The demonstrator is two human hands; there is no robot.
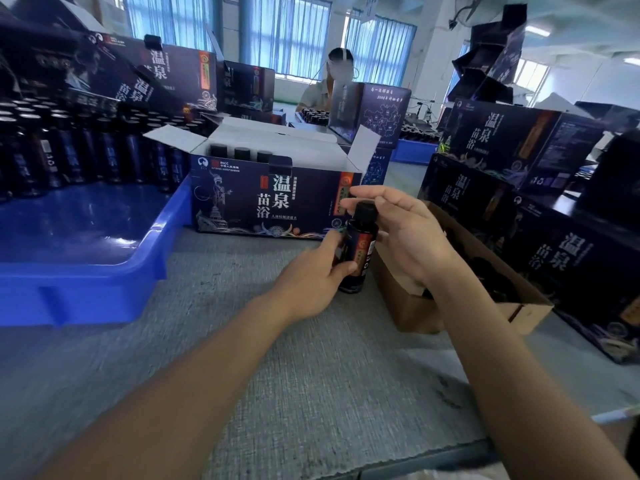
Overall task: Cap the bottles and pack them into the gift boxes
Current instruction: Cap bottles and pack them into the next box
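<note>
Head view: we see the left hand (311, 278) wrapped around the body of a dark bottle (360, 244), which stands slightly tilted with its base at the grey tabletop (277, 375), just in front of the open gift box (263, 202). The right hand (408, 233) sits against the bottle's black cap (365, 209), fingers nearly straight. We cannot tell whether it pinches the cap.
</note>
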